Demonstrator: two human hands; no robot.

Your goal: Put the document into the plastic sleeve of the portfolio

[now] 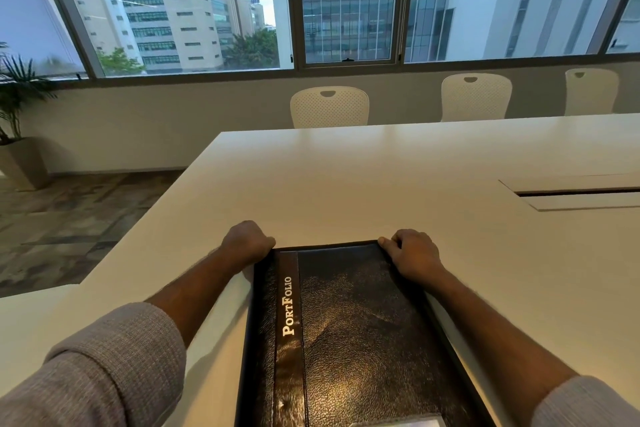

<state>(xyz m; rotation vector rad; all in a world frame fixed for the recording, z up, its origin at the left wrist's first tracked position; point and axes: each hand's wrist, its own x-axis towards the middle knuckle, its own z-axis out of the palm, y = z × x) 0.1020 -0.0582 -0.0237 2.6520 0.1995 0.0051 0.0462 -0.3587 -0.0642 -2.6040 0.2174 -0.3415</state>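
A black leather portfolio (349,333) lies closed on the white table (346,184), its spine on the left with "PortFolio" in silver letters. My left hand (247,242) grips the far left corner at the spine, fingers curled over the edge. My right hand (412,255) holds the far right corner, fingers curled on the cover's edge. No document or plastic sleeve shows; a pale window or label peeks at the cover's near edge (398,423).
A cable slot (575,192) is cut into the table at the right. White chairs (329,107) stand along the far side under the windows. A potted plant (17,121) stands on the floor at far left.
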